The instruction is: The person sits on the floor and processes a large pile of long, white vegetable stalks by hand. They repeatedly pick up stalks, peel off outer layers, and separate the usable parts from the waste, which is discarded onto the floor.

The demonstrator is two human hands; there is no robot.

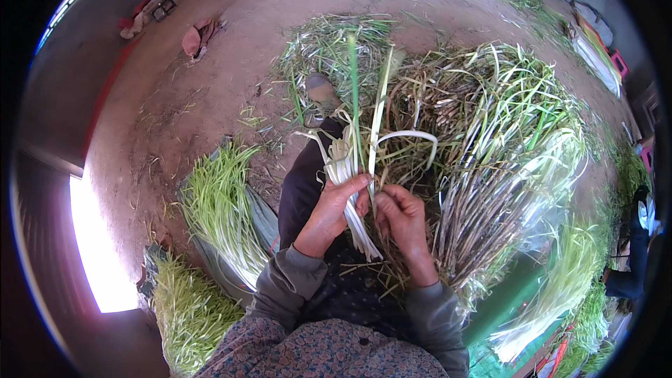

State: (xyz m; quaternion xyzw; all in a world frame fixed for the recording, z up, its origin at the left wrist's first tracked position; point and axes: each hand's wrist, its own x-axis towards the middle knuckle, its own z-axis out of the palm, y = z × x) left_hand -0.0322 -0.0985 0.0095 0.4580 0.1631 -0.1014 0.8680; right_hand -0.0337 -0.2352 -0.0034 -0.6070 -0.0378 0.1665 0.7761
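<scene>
My left hand (334, 211) is closed round a bundle of long, white-stemmed leafy stalks (341, 157); their lower ends stick out below the fist. My right hand (402, 218) is closed beside it, thumb and fingertips pinched on a pale green stalk (378, 119) that rises between the two hands. The exact spot of the pinch is partly hidden by the fingers. A bent white stem (413, 134) arches over to the right. By my right hand lies a big heap of untrimmed stalks (483, 189) with brownish, dry-looking outer layers and green tops.
Two piles of cleaner greens (227, 213) (192, 315) lie on my left, one on a grey sheet. Green scraps (336, 52) are heaped ahead near my shoe (322, 91). At lower right, pale greens (546, 294) rest on a green sheet (504, 301). A pink cloth (199, 37) lies farther off.
</scene>
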